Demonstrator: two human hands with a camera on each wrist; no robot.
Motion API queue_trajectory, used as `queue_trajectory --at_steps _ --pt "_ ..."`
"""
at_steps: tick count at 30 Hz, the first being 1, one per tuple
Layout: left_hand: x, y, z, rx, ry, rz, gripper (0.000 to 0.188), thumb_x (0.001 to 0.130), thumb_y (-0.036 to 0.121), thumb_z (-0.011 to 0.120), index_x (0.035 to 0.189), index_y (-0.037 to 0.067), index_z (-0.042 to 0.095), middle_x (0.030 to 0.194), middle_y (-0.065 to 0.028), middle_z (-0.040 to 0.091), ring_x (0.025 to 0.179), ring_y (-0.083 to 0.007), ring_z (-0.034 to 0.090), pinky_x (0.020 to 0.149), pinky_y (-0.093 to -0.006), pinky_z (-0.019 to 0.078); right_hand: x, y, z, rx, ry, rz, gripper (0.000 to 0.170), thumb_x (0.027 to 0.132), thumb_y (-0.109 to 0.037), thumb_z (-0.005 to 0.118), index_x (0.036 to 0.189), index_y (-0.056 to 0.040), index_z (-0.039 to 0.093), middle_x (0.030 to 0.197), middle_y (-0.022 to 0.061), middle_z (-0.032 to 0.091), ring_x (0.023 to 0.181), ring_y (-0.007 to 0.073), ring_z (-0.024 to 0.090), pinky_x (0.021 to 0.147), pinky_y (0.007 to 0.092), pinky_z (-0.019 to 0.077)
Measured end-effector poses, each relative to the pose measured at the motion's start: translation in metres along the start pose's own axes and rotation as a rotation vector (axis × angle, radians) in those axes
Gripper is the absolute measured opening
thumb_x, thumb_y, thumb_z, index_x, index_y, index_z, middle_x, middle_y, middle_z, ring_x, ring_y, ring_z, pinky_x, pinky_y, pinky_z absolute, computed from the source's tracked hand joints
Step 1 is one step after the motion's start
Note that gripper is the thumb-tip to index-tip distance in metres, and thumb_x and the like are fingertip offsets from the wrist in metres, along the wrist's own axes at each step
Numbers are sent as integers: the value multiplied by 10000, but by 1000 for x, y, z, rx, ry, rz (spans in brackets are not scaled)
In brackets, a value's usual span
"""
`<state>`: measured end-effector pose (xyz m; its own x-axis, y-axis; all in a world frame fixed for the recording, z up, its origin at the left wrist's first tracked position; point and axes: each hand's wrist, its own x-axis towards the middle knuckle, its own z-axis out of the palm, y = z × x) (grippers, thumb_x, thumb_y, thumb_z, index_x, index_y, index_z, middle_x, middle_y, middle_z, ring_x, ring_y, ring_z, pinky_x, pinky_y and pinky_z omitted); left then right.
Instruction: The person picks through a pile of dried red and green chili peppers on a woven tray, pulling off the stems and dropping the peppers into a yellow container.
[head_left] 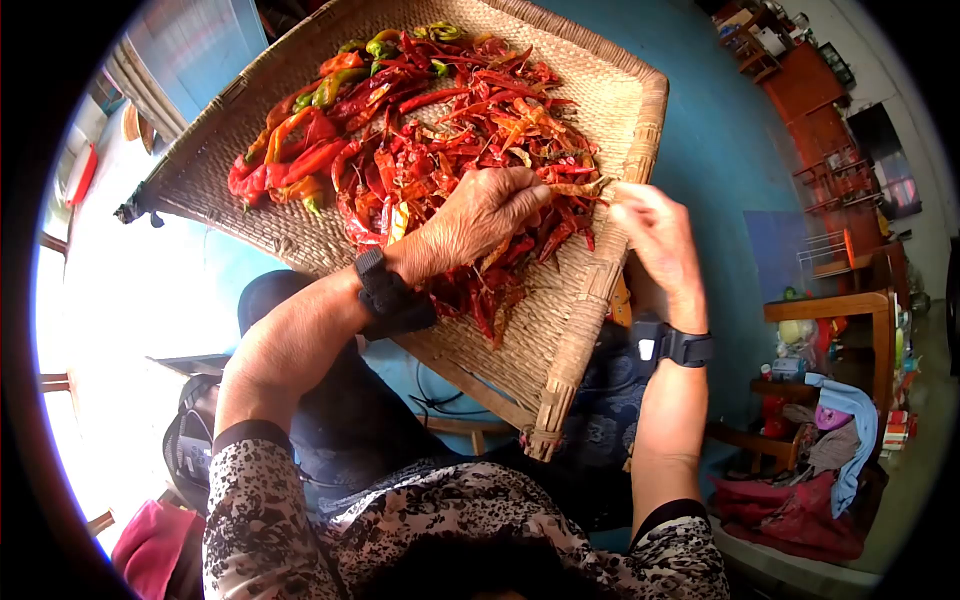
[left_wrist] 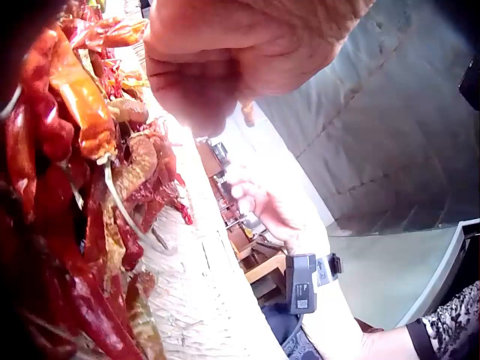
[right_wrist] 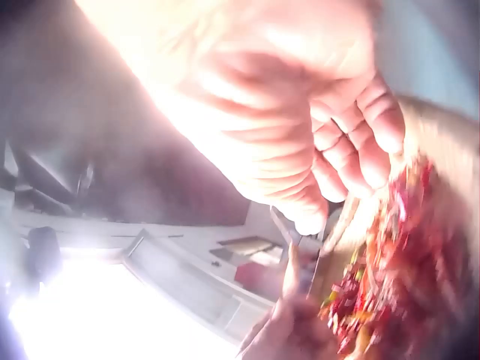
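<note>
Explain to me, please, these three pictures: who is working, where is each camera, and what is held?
There is no machine: a person works with the left hand and the right hand, both bare. One picture looks down from a camera worn on the head. The other two come from wrist cameras, each looking at its own hand. In front of the person is a shallow woven tray with many peppers in it, mostly red, some green or orange. The left hand pinches a thin, yellowish pepper. The right hand is close to the free end of it, fingers loosely bent; I cannot tell whether they touch it.
</note>
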<state>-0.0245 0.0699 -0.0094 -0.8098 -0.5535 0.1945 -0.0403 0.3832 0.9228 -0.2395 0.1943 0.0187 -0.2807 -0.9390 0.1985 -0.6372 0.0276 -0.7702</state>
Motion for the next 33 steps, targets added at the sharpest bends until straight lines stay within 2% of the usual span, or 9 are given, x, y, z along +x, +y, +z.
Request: queue_trajectory --at_steps 2,8,15,18,21,23,25,30,33 --pt "-1 1 4 -53 -25 13 338 997 285 469 897 -20 572 700 -41 593 662 -108 575 610 -277 484 4 -23 23 227 -176 78 334 871 -222 669 1114 2 621 783 14 620 674 59 539 593 210 442" --pt "-2 6 -1 20 -8 -11 290 978 263 504 935 -11 587 726 -76 602 693 -145 596 640 -298 493 24 -44 50 368 22 -34 162 909 -180 622 948 -24 645 751 6 614 657 67 558 587 206 465" --pt "-2 -21 -12 646 -6 42 248 871 260 609 963 31 591 807 -147 649 752 -317 642 664 -404 512 25 -18 3 -363 505 -181 115 873 -146 630 886 -32 632 726 112 648 627 222 627 603 327 491" --pt "-3 -20 -7 848 -86 0 244 843 266 620 948 47 598 801 -145 653 752 -344 638 658 -426 518 14 13 -25 -549 520 -97 90 864 -111 618 860 -22 602 726 162 625 645 328 617 610 370 488" --pt "-2 -15 -9 885 -141 -78 212 834 262 606 916 67 605 773 -143 655 743 -352 642 654 -437 520 -5 31 -50 -914 333 268 157 879 -193 608 920 -42 628 777 142 632 688 324 606 633 389 478" --pt "2 -15 -11 851 -129 -78 194 834 260 591 890 75 606 751 -144 654 733 -353 646 653 -442 519 -13 41 -54 -1014 320 250 198 849 -199 651 985 -56 639 886 139 640 769 326 626 650 400 490" --pt "6 -19 -13 665 28 -44 194 839 264 583 910 87 621 765 -151 658 748 -346 650 672 -447 519 -9 37 -46 -807 329 101 243 826 -200 682 1001 -43 623 1030 146 615 876 345 628 695 431 515" --pt "8 -14 -19 265 49 127 195 899 202 608 977 24 610 725 -81 644 666 -196 640 599 -337 508 13 -8 29 33 3 -64 307 845 -232 687 1055 -12 645 707 50 651 630 98 573 593 260 477" --pt "10 -17 -13 223 33 267 228 926 222 596 970 -2 604 727 -66 634 656 -134 607 581 -302 496 21 -33 60 137 -57 -108 245 860 -197 669 1020 -13 645 700 69 650 614 117 584 561 274 465"
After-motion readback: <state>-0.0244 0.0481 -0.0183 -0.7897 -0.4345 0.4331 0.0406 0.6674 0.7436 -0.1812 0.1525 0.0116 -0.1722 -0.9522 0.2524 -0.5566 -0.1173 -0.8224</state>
